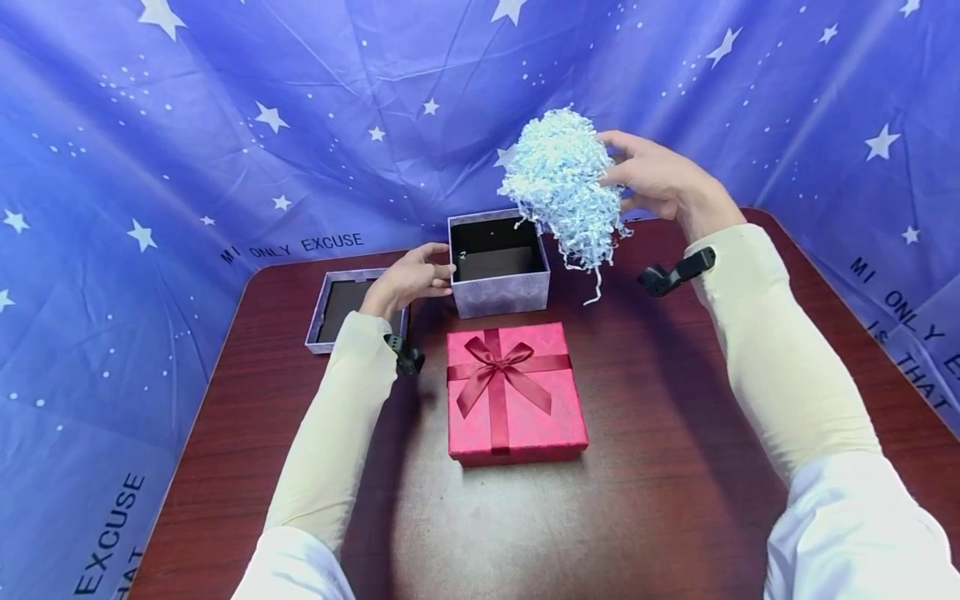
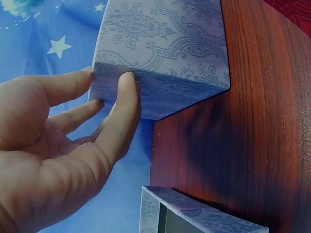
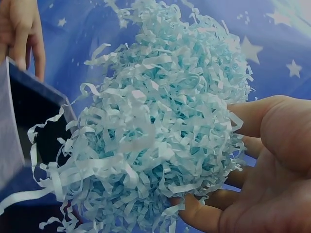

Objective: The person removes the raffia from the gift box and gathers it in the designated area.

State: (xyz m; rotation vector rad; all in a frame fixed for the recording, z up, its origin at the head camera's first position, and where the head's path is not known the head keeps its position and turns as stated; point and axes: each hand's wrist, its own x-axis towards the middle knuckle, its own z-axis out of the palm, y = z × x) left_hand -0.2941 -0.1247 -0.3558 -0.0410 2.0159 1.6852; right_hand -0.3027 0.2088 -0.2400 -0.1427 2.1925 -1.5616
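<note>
A clump of light-blue shredded paper [image 1: 566, 179] hangs in the air, just right of and above the box. My right hand [image 1: 656, 175] grips it from the right side; the right wrist view shows the fingers [image 3: 204, 213] partly behind the crinkled strips [image 3: 160, 116]. A lavender patterned box [image 1: 502, 293] stands uncovered on the table, its dark inside showing. My left hand [image 1: 412, 279] touches the box's left side, and the left wrist view shows extended fingertips [image 2: 127, 80] against the patterned wall [image 2: 160, 39].
In front of the box sits a red gift box [image 1: 517, 421] with a ribbon bow. A lavender lid [image 1: 318, 321] lies inside up on the left, partly behind my left wrist. The dark red wooden table [image 1: 660, 492] backs onto a blue starred cloth [image 1: 420, 67].
</note>
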